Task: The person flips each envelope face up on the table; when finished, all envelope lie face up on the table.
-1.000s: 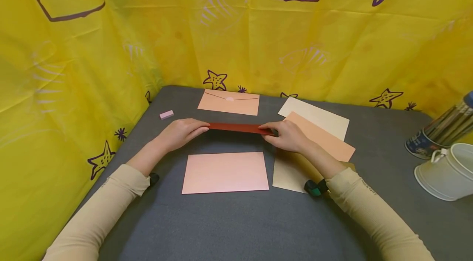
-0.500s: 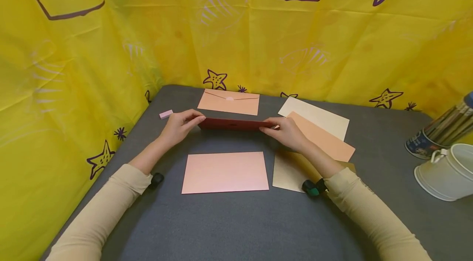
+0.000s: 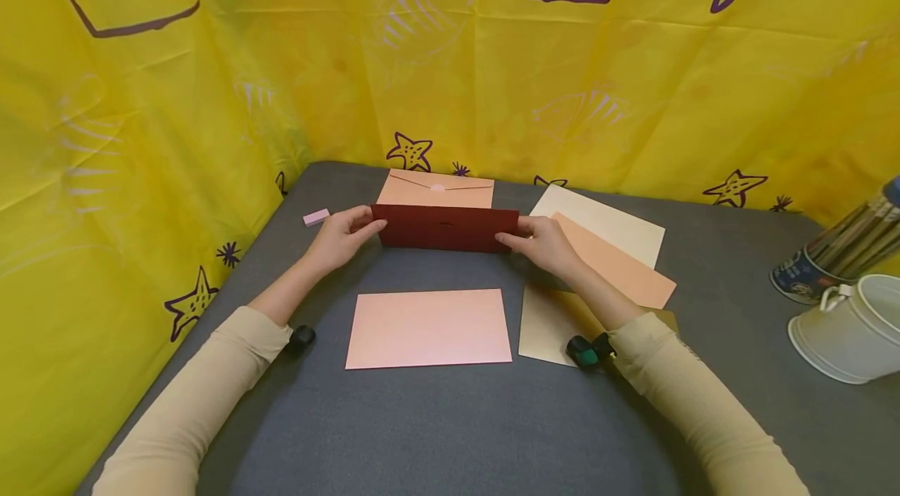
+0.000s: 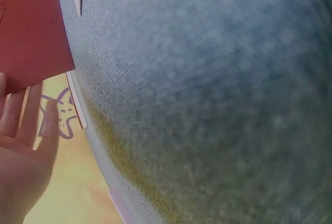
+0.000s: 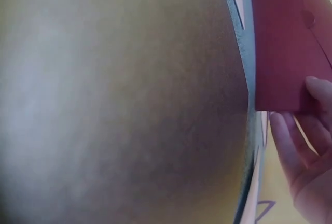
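Note:
A dark red envelope [image 3: 443, 234] is held up on its long edge over the far middle of the table, its broad face turned toward me. My left hand [image 3: 344, 236] pinches its left end, thumb in front and fingers behind. At the other end my right hand [image 3: 544, 244] pinches it the same way. A round seal and flap line show on the red envelope [image 5: 280, 47] in the right wrist view. Behind it lies a peach envelope [image 3: 439, 187] with a pale round seal, its lower part hidden. Nearer me a pink envelope [image 3: 429, 328] lies flat.
To the right, a cream envelope [image 3: 612, 219], a peach envelope [image 3: 626, 265] and a beige envelope [image 3: 544, 324] overlap, partly under my right arm. A pink eraser-like block [image 3: 316, 217] lies left. A pencil-filled tin [image 3: 808, 275] and white pail [image 3: 847, 332] stand at right.
The red envelope has tilted from nearly flat to upright, so its face now shows and covers part of the peach envelope behind. Both hands have shifted slightly with it, keeping their hold.

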The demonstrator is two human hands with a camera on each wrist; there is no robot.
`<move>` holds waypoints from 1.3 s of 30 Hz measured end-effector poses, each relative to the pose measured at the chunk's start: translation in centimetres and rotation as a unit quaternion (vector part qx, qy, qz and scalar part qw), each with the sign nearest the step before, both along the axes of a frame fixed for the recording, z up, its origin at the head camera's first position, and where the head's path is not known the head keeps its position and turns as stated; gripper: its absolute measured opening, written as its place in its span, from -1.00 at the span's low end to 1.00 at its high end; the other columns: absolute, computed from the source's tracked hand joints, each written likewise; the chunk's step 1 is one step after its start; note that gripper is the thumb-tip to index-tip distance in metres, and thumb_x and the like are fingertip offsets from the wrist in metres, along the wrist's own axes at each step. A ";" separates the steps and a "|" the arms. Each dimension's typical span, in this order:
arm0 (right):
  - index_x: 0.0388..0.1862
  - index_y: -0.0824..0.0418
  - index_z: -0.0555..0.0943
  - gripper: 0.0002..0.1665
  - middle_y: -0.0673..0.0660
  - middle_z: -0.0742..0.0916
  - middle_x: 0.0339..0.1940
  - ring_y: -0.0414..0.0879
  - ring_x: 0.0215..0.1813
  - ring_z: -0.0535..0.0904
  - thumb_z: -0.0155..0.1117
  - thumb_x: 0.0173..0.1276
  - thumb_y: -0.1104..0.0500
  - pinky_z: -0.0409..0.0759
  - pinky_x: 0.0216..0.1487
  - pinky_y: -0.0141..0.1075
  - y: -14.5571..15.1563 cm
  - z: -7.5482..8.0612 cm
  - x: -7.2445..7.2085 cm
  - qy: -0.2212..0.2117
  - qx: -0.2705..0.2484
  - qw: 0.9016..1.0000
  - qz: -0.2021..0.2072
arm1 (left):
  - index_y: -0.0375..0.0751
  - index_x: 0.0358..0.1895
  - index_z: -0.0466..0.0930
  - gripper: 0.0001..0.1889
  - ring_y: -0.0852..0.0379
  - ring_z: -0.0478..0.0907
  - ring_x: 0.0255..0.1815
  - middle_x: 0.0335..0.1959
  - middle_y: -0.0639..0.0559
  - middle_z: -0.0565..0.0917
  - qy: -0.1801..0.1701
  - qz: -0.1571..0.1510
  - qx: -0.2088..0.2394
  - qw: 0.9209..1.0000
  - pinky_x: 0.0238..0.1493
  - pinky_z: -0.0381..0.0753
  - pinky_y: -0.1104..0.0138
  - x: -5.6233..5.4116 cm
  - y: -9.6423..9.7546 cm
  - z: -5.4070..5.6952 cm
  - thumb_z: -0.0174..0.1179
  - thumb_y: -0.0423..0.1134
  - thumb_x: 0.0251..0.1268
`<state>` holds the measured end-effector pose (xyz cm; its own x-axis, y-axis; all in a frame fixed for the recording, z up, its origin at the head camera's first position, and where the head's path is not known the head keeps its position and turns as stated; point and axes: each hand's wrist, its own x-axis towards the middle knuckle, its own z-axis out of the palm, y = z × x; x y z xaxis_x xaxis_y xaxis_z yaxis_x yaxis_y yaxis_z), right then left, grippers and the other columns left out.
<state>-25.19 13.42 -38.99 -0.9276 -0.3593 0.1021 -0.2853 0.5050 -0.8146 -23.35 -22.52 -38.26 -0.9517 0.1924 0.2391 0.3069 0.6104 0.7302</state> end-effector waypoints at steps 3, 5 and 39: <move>0.06 0.25 0.68 -0.62 0.18 0.76 -0.11 0.00 -0.25 0.68 0.35 0.34 0.09 0.62 -0.23 -0.30 0.1 -0.3 -0.1 -0.021 0.002 1.000 -0.001 | -0.35 -0.05 0.61 -0.74 -0.10 0.62 -0.10 -0.14 -0.22 0.69 -0.019 -0.004 -0.020 1.000 -0.02 0.58 0.09 -0.1 -0.2 -0.1 0.22 -0.20 0.38; 0.08 0.26 0.67 -0.61 0.19 0.76 -0.10 -0.01 -0.25 0.68 0.35 0.34 0.10 0.63 -0.25 -0.32 0.1 -0.4 -0.2 -0.028 0.011 1.000 -0.001 | -0.37 -0.02 0.60 -0.74 -0.12 0.62 -0.06 -0.11 -0.23 0.68 -0.027 -0.009 -0.030 0.999 0.03 0.57 0.05 -0.1 -0.3 -0.2 0.21 -0.23 0.38; 0.35 0.37 0.38 -0.32 0.23 0.69 -0.21 -0.13 -0.33 0.69 0.38 0.29 0.24 0.68 -0.23 -0.32 -2.3 -0.6 1.4 -0.141 -0.031 0.989 -0.015 | -0.50 0.19 0.51 -0.58 0.25 0.65 -0.31 -0.01 -0.40 0.64 -0.162 0.056 0.078 0.982 -0.24 0.66 0.41 0.7 -2.3 -0.3 0.23 -0.31 0.35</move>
